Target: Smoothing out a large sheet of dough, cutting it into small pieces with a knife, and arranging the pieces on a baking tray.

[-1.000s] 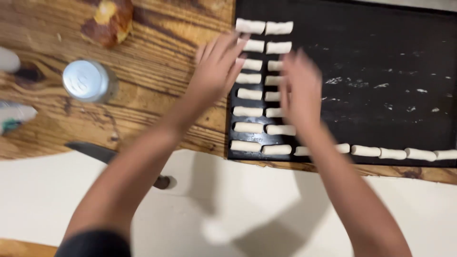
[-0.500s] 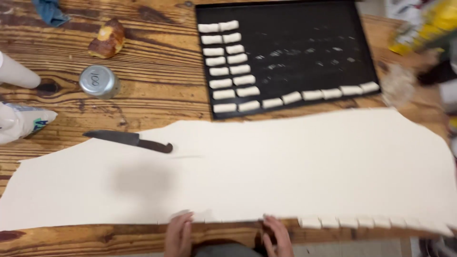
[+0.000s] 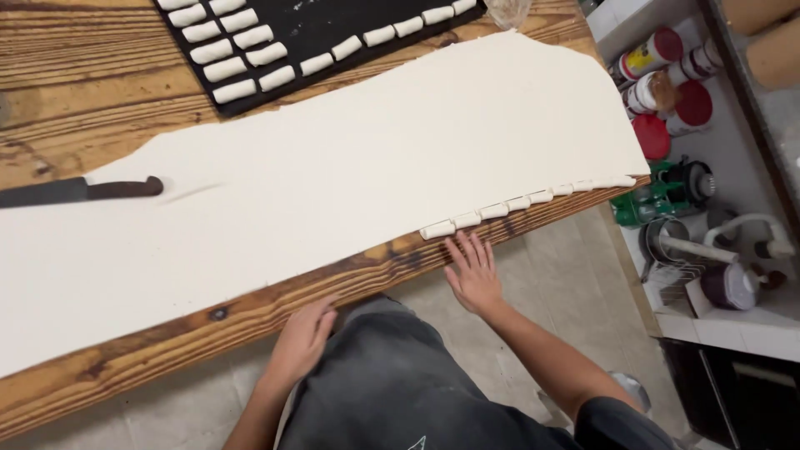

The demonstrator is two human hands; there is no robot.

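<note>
Hands sit at the near edge of the wooden table [image 3: 250, 321], both empty. My left hand [image 3: 302, 340] rests against the table's front edge, fingers loosely curled over the wood, pinching nothing. My right hand [image 3: 473, 271] lies flat w/ fingers spread and pointing away from me, fingertips touching the table edge.

Just beyond the right fingertips is a row of small cut dough pieces [image 3: 517, 204], lined up end to end along the near edge of the dough sheet [image 3: 333, 175]; nearest piece is just past my index and middle fingers, not touching as far as I can tell. Row runs away to the right of that hand, up along the table edge.

Dough sheet is big, pale, rolled flat, covers most of the table ahead of both hands. Left hand is well short of it, bare wood between.

Far ahead and left of the left hand, a dark-handled knife [image 3: 79, 190] lies on the sheet's far edge. Beyond the sheet, a black tray [image 3: 333, 21] holds more dough pieces in rows.

Right of the right hand, off the table: shelf w/ red-lidded jars [image 3: 667, 92].
</note>
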